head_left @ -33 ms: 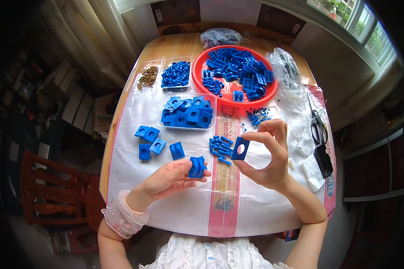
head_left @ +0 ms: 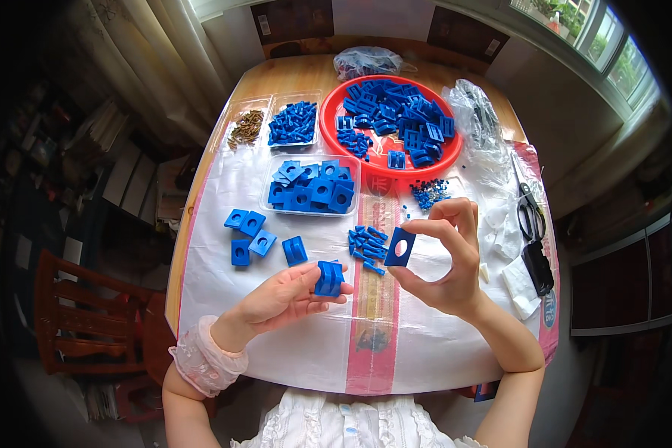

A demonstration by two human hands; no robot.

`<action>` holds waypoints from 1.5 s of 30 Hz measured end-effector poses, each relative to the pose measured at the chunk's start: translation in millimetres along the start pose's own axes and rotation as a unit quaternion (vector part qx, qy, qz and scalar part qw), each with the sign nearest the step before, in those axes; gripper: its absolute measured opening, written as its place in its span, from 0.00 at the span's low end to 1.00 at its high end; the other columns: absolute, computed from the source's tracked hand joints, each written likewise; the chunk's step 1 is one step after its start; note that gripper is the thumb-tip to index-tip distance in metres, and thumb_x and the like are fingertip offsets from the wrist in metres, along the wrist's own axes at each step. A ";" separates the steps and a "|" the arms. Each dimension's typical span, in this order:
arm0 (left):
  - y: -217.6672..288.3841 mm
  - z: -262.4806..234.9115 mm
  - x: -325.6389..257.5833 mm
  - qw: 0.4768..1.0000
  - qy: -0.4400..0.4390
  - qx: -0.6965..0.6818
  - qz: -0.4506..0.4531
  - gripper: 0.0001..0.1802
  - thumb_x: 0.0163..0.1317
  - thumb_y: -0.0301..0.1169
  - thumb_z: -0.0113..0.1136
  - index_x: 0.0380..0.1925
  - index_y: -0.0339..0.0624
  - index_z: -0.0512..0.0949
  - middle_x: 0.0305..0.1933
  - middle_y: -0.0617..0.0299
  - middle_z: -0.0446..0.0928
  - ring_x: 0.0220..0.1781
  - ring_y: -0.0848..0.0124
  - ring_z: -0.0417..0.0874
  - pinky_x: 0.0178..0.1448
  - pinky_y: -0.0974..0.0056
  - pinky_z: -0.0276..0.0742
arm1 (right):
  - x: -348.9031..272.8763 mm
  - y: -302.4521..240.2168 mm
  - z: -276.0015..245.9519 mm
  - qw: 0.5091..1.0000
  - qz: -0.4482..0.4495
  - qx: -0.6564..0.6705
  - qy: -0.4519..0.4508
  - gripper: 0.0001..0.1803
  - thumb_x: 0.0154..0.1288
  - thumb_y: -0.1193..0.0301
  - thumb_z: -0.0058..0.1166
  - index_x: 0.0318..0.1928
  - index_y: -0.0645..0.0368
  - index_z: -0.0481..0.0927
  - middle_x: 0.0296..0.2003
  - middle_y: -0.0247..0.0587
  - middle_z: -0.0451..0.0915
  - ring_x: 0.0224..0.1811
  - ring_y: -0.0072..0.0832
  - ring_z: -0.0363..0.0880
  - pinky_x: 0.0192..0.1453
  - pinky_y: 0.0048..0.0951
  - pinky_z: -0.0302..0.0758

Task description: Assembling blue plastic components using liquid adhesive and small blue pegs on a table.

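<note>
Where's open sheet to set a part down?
Bare white sheet left of the clear tray of blue plates, and the near strip below both hands. Crowded: around the red tray, the scissors, and the blue pins.

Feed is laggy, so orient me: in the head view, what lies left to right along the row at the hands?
Loose blue blocks → left hand holding a blue block → small blue pins → plate with hole in right hand → scissors.

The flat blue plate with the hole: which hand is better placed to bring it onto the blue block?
Right, probably. The right hand already pinches the plate by its edges, raised above the table, while the left hand is occupied cradling the blue block close beside it.
</note>
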State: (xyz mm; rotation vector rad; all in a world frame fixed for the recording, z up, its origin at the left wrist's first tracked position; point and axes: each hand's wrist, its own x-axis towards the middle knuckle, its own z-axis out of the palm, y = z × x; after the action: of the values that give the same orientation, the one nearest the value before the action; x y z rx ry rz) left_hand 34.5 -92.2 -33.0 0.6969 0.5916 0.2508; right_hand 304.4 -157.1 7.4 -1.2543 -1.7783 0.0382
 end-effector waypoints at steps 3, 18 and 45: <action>-5.1 -4.3 8.3 0.993 -0.074 -0.093 0.016 0.23 0.75 0.37 0.45 0.66 0.40 0.62 0.57 0.54 0.76 0.56 0.69 0.80 0.54 0.69 0.78 | -0.1 1.6 2.1 1.000 0.000 0.005 0.005 0.27 0.35 0.70 0.76 0.43 0.51 0.83 0.42 0.39 0.68 0.44 0.34 0.65 0.46 0.32 0.65; -3.7 8.9 19.9 0.996 -0.008 0.068 0.054 0.14 0.70 0.30 0.55 0.53 0.42 0.69 0.49 0.58 0.77 0.50 0.71 0.80 0.51 0.68 0.79 | -0.8 3.9 0.9 1.000 0.001 0.016 0.004 0.27 0.35 0.70 0.76 0.43 0.50 0.83 0.42 0.38 0.67 0.42 0.33 0.64 0.46 0.31 0.65; -49.7 51.7 55.0 0.924 -0.091 -0.365 0.064 0.19 0.77 0.29 0.34 0.60 0.27 0.58 0.64 0.39 0.64 0.72 0.51 0.64 0.73 0.62 0.70 | 16.0 -2.2 -26.3 0.999 0.013 -0.039 0.009 0.28 0.34 0.72 0.76 0.43 0.54 0.84 0.39 0.39 0.68 0.45 0.34 0.65 0.48 0.32 0.67</action>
State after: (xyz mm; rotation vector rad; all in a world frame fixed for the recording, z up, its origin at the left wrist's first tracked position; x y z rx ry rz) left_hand 110.6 -134.3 -57.9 0.0296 0.2374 0.4899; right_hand 320.2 -157.9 34.0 -1.3282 -1.7627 -0.0277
